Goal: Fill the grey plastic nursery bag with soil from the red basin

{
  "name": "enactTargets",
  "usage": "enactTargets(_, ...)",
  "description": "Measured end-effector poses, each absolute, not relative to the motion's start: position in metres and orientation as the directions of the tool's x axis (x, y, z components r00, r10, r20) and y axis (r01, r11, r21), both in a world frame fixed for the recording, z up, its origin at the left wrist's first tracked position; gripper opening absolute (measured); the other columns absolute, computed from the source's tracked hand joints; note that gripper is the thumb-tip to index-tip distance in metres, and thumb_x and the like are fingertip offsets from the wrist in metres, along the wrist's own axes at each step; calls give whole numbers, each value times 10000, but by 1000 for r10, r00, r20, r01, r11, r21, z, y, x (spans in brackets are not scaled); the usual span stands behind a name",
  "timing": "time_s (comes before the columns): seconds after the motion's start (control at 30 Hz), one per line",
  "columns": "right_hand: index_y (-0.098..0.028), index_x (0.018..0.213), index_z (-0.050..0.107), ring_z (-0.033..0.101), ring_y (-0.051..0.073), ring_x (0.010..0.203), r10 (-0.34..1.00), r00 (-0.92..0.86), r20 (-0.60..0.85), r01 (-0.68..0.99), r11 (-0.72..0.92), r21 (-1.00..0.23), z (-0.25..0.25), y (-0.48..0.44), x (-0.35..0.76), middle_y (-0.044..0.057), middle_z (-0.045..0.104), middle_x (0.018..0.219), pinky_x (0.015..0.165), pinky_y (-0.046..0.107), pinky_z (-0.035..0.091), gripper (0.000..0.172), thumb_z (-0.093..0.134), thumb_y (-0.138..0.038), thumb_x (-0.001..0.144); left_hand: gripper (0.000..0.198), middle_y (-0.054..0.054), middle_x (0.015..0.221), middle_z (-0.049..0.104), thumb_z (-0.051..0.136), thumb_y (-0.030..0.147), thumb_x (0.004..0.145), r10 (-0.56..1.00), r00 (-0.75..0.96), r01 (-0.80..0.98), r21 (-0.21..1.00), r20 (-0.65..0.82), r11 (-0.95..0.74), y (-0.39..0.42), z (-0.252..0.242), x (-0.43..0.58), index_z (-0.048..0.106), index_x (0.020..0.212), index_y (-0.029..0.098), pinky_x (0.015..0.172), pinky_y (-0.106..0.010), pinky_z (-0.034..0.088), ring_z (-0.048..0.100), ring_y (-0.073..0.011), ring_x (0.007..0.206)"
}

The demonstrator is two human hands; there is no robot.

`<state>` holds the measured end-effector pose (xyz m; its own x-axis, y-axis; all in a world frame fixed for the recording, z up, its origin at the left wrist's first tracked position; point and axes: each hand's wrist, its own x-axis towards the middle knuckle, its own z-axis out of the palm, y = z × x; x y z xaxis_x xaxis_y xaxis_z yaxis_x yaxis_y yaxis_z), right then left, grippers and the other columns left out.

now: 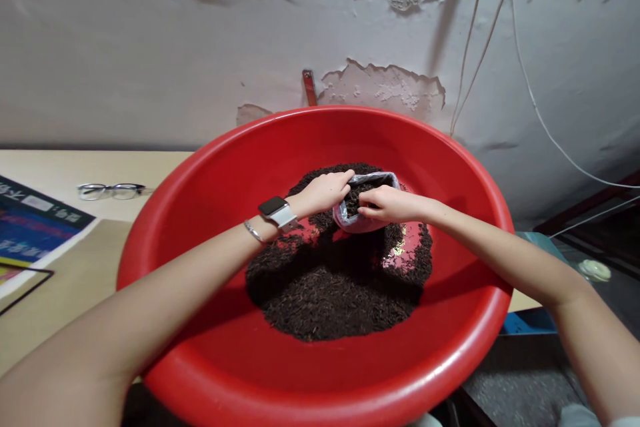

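Note:
A clear plastic bag (361, 223), open at the top, stands inside a large red basin (320, 373) and is filled with dark brown bits that look like loose tea leaves or pellets. My left hand (326, 191) grips the bag's left rim, thumb toward the opening. Over the right side of the opening, my right hand (385, 203) has its fingers curled together against the dark bits; whatever they pinch is hidden. More of the same dark brown bits (335, 307) lie heaped across the basin floor, around and in front of the bag.
Eyeglasses (113, 191) and a printed poster (37, 227) lie on the pale table (65, 307) at left. Behind the basin rises a wall (150, 47) with peeling plaster. White cables (530, 90) hang at right. A blue object (529, 321) sits beneath the basin's right edge.

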<state>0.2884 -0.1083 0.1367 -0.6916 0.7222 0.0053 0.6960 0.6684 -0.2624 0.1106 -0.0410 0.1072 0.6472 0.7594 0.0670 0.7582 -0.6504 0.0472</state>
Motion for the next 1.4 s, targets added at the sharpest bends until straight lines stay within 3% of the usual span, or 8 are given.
enactTargets(0.17, -128, 793, 583, 476, 121, 693, 693, -670, 266, 637, 720, -273, 142, -119, 280, 48, 598, 776, 688, 255, 334, 244, 418, -218, 949, 223, -84, 1046, 675, 320, 237, 924, 765, 642, 762, 72, 53, -644, -44, 110, 112, 486, 1068, 200, 768, -311, 490, 655, -236, 940)
enactTargets(0.3, -138, 880, 641, 529, 128, 640, 523, -832, -182, 554, 781, -288, 115, -140, 264, 48, 639, 767, 624, 257, 354, 336, 410, -364, 972, 251, -110, 1112, 659, 320, 206, 910, 777, 629, 775, 51, 44, -630, -49, 115, 113, 483, 1099, 182, 812, -333, 490, 647, -246, 972)
enactTargets(0.43, -128, 1292, 553, 648, 247, 884, 383, -636, -670, 612, 779, -135, 60, -155, 259, 180, 628, 1176, 632, 296, 414, 534, 564, -474, 886, 259, -112, 1095, 664, 310, 206, 906, 778, 628, 776, 51, 28, -629, -49, 115, 113, 488, 1092, 180, 809, -348, 495, 651, -253, 950)
enactTargets(0.63, -115, 1341, 522, 636, 276, 1037, 369, -550, -750, 740, 631, -233, 32, -148, 270, 178, 632, 1186, 765, 330, 491, 664, 539, -574, 863, 245, -88, 1104, 664, 323, 208, 906, 773, 633, 771, 60, 47, -634, -49, 115, 113, 489, 1086, 197, 810, -322, 494, 647, -228, 951)
enactTargets(0.93, -122, 1477, 348, 613, 292, 1075, 347, -434, -831, 886, 331, -325, 17, -151, 272, 195, 481, 1401, 617, 302, 521, 995, 707, -576, 668, 247, -96, 1052, 670, 320, 214, 906, 780, 625, 779, 41, 41, -626, -48, 115, 113, 494, 1081, 193, 791, -324, 493, 650, -236, 932)
enactTargets(1.03, -134, 1445, 408, 582, 317, 1121, 342, -395, -853, 912, 261, -317, 12, -157, 274, 183, 454, 1428, 554, 313, 500, 936, 694, -590, 679, 248, -99, 1069, 667, 318, 210, 908, 770, 636, 768, 58, 46, -638, -48, 114, 112, 494, 1081, 190, 803, -326, 492, 650, -235, 945)
enactTargets(1.23, -187, 1103, 679, 645, 276, 963, 498, -490, -716, 871, 325, -369, 17, -165, 270, 116, 685, 1074, 694, 319, 493, 474, 702, -500, 747, 250, -102, 1088, 669, 320, 206, 911, 772, 635, 770, 56, 38, -636, -50, 115, 113, 491, 1092, 186, 823, -331, 495, 648, -238, 970)
enactTargets(1.4, -103, 1108, 657, 662, 264, 890, 462, -546, -699, 801, 533, -273, 37, -164, 255, 146, 697, 989, 648, 294, 446, 517, 569, -546, 856, 244, -103, 1059, 673, 316, 199, 905, 778, 628, 776, 57, 26, -629, -51, 117, 114, 491, 1074, 187, 817, -347, 498, 656, -249, 948)
